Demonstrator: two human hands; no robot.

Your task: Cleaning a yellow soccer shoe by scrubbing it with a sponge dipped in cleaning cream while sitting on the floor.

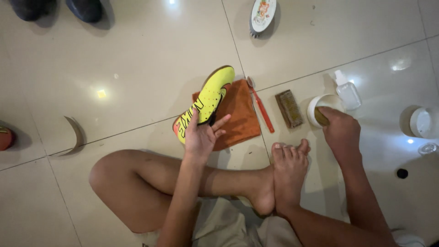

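Glossy tile floor (pixel 137 55); neon dimpled shoe (pixel 206 103) against left hand (pixel 200 135).

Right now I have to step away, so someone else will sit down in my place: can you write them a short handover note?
Left hand: open, palm steadying the yellow shoe, which lies partly on the orange cloth.
Right hand: closed on a brown pad pressed into the small white tub.
Nearby on the tile floor: red toothbrush, brown bristle brush, clear bottle, tub lid, oval brush.
Done: kit laid out, tub open.
Left: I cannot tell how much of the shoe is cleaned.
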